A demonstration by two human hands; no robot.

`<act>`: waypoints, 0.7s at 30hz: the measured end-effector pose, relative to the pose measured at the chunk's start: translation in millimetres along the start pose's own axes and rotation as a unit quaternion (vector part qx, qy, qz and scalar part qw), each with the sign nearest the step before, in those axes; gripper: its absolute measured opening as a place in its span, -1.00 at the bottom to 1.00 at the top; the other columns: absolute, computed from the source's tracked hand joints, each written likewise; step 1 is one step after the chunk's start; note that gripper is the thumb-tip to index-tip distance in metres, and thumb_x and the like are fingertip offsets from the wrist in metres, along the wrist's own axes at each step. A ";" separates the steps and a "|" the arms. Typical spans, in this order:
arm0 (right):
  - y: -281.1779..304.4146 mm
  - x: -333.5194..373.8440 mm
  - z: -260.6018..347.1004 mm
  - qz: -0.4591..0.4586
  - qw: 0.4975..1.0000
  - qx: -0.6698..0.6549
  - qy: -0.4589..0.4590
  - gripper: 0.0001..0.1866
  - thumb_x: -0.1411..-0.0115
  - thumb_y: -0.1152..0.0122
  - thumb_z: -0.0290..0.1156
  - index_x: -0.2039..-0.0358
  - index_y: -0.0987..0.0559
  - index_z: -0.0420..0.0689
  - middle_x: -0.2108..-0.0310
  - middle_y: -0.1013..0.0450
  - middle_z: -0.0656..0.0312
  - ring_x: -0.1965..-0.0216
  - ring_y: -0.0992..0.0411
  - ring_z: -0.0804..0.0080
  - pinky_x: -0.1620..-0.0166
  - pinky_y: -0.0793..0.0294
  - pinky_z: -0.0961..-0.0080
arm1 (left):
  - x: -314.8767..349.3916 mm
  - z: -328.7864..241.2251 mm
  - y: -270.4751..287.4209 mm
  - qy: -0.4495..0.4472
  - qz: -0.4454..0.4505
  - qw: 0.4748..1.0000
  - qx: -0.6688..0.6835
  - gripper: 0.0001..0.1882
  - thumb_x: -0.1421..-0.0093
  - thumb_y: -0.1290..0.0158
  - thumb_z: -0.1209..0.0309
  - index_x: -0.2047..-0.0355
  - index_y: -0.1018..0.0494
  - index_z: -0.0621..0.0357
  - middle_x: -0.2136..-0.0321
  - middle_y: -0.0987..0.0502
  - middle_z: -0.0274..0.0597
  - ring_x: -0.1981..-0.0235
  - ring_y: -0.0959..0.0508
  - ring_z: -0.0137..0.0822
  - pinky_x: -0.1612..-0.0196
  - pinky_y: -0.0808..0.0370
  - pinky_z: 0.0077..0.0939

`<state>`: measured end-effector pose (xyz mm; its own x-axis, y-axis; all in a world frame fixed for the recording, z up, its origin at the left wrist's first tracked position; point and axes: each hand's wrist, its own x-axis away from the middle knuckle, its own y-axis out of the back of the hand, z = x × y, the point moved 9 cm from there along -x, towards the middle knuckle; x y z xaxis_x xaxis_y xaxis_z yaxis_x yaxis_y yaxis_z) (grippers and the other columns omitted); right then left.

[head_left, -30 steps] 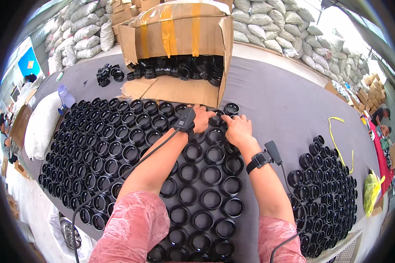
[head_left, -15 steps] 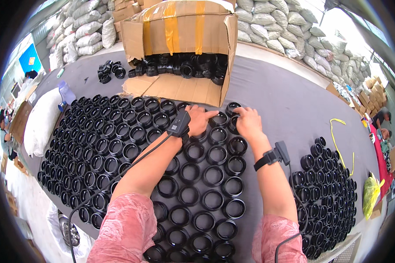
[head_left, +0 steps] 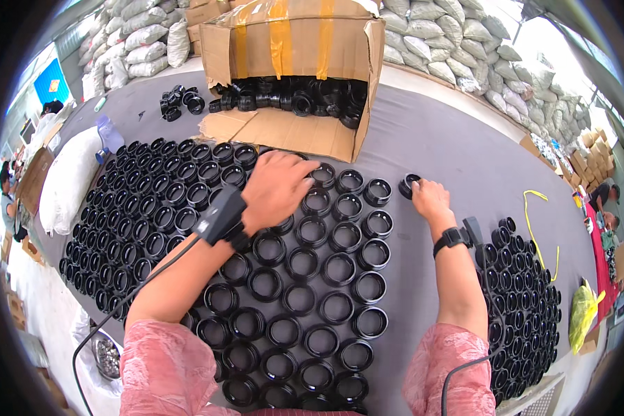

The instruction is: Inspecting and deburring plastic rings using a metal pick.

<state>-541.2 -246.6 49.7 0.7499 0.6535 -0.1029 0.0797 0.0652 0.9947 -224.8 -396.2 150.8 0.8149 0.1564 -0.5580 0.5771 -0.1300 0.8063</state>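
Observation:
My right hand (head_left: 432, 198) pinches a black ring (head_left: 408, 184) at its rim, to the right of the ring rows and apart from them. The ring is tilted on or just above the grey cloth. My left hand (head_left: 277, 186) is over the far rows of similar rings (head_left: 302, 264), fingers stretched and slightly apart. Its palm side and the rings beneath it are hidden. Nearest to its fingertips is a ring (head_left: 322, 175) in the far row. Both wrists wear black strapped devices with cables.
An open cardboard box (head_left: 291, 132) lies beyond the rows, loose rings inside. Several rings (head_left: 182, 101) sit left of it. Another ring group (head_left: 523, 298) stands at right, near a yellow strap (head_left: 542, 229) and yellow bag (head_left: 584, 319). A white sack (head_left: 68, 184) lies left.
My right hand has moved right, away from the rows, with a black ring in its fingers. My left hand has shifted left and no longer points at the rings beside the right hand.

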 end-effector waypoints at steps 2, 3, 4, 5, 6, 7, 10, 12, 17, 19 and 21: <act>-2.5 14.6 -15.8 -0.004 1.000 -0.001 0.008 -0.55 -0.31 0.12 -0.10 0.12 -0.62 -0.15 0.17 -0.57 -0.07 0.06 -0.50 -0.05 -0.04 -0.42 0.01 | 16.8 -15.6 24.4 0.000 0.006 1.000 0.001 -0.66 -0.22 -0.01 0.43 -0.02 -0.46 0.15 0.16 -0.52 -0.09 0.01 -0.45 -0.08 -0.16 -0.24 -0.13; -4.9 22.4 -21.3 -0.006 1.000 -0.001 0.015 -0.55 -0.30 0.11 -0.09 0.13 -0.62 -0.16 0.17 -0.56 -0.07 0.07 -0.50 -0.04 -0.02 -0.42 0.00 | 26.1 -22.8 32.5 0.005 0.018 1.000 0.005 -0.66 -0.22 -0.01 0.45 -0.01 -0.46 0.17 0.16 -0.51 -0.09 0.02 -0.45 -0.08 -0.18 -0.23 -0.13; -2.3 31.0 -18.1 -0.004 1.000 -0.015 0.021 -0.54 -0.29 0.09 -0.08 0.13 -0.62 -0.15 0.18 -0.56 -0.08 0.07 -0.50 -0.06 -0.03 -0.41 0.00 | 36.1 -29.5 40.1 0.015 0.052 0.998 0.018 -0.65 -0.19 -0.04 0.46 -0.01 -0.45 0.19 0.14 -0.50 -0.06 0.00 -0.44 -0.06 -0.20 -0.21 -0.08; 1.2 39.4 -11.1 -0.004 1.000 -0.016 0.022 -0.54 -0.29 0.09 -0.08 0.13 -0.62 -0.15 0.18 -0.56 -0.08 0.07 -0.50 -0.06 -0.03 -0.41 0.00 | 47.0 -36.8 47.8 0.015 0.053 0.998 0.017 -0.65 -0.19 -0.04 0.46 -0.01 -0.45 0.19 0.14 -0.50 -0.06 0.00 -0.44 -0.06 -0.20 -0.21 -0.08; 6.5 48.7 2.5 -0.005 0.999 -0.016 0.043 -0.55 -0.30 0.08 -0.06 0.17 -0.62 -0.16 0.16 -0.56 -0.05 0.06 -0.50 -0.02 -0.02 -0.42 0.02 | 59.7 -45.8 55.7 0.015 0.045 0.999 0.017 -0.64 -0.17 -0.08 0.45 0.00 -0.45 0.19 0.15 -0.50 -0.07 0.04 -0.45 -0.06 -0.19 -0.23 -0.07; 11.0 57.5 11.6 -0.008 0.998 -0.015 0.061 -0.55 -0.31 0.08 -0.05 0.21 -0.61 -0.17 0.15 -0.56 -0.02 0.05 -0.51 0.01 -0.01 -0.42 0.04 | 72.0 -54.8 64.2 0.012 0.035 0.999 0.019 -0.64 -0.15 -0.12 0.45 0.02 -0.45 0.19 0.17 -0.50 -0.08 0.07 -0.46 -0.05 -0.17 -0.25 -0.06; -2.5 54.3 18.4 -0.039 0.995 -0.017 0.088 -0.55 -0.29 0.01 -0.03 0.18 -0.59 -0.17 0.18 -0.55 -0.03 0.08 -0.50 -0.01 -0.01 -0.41 0.04 | 105.2 -80.1 88.4 0.024 0.049 0.998 0.028 -0.57 -0.11 -0.15 0.45 -0.02 -0.44 0.18 0.13 -0.48 -0.08 0.03 -0.46 -0.06 -0.22 -0.21 0.00; -7.0 51.6 21.9 -0.064 0.995 -0.023 0.080 -0.57 -0.29 -0.05 -0.04 0.11 -0.56 -0.15 0.20 -0.54 0.00 0.10 -0.50 -0.02 0.00 -0.40 0.03 | 134.2 -89.4 99.7 0.049 0.068 0.996 0.008 -0.53 -0.07 -0.17 0.44 -0.03 -0.44 0.18 0.11 -0.49 -0.09 0.01 -0.46 -0.07 -0.23 -0.21 0.03; 0.4 68.1 12.4 -0.033 0.997 -0.034 0.054 -0.59 -0.29 -0.06 -0.05 0.08 -0.55 -0.12 0.14 -0.52 0.03 0.03 -0.48 0.02 -0.03 -0.39 0.05 | 199.3 -109.7 119.3 0.084 0.051 0.995 -0.005 -0.52 0.00 -0.18 0.44 0.01 -0.46 0.20 0.11 -0.50 -0.08 0.03 -0.46 -0.01 -0.19 -0.24 0.05; 1.5 74.3 8.5 -0.028 0.998 -0.028 0.058 -0.59 -0.28 -0.08 -0.05 0.06 -0.54 -0.11 0.12 -0.52 0.03 0.00 -0.47 0.04 -0.04 -0.38 0.06 | 229.4 -122.0 125.6 0.109 0.011 0.994 0.008 -0.52 0.05 -0.19 0.43 0.05 -0.48 0.19 0.13 -0.50 -0.07 0.06 -0.48 0.02 -0.12 -0.30 0.07; 0.0 72.3 -1.0 -0.001 1.000 -0.015 0.014 -0.59 -0.28 -0.10 -0.07 0.02 -0.52 -0.09 0.13 -0.52 0.05 -0.02 -0.46 0.06 -0.06 -0.39 0.07 | 260.9 -143.1 123.3 0.100 -0.019 0.995 0.014 -0.57 0.07 -0.18 0.42 0.12 -0.51 0.16 0.14 -0.51 -0.06 0.09 -0.49 0.03 -0.04 -0.36 0.07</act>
<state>-487.7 -198.6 42.3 0.7308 0.6744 -0.1060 0.0611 0.0900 0.9941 51.3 -231.3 132.7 0.7674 0.3535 -0.5349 0.6105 -0.1479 0.7781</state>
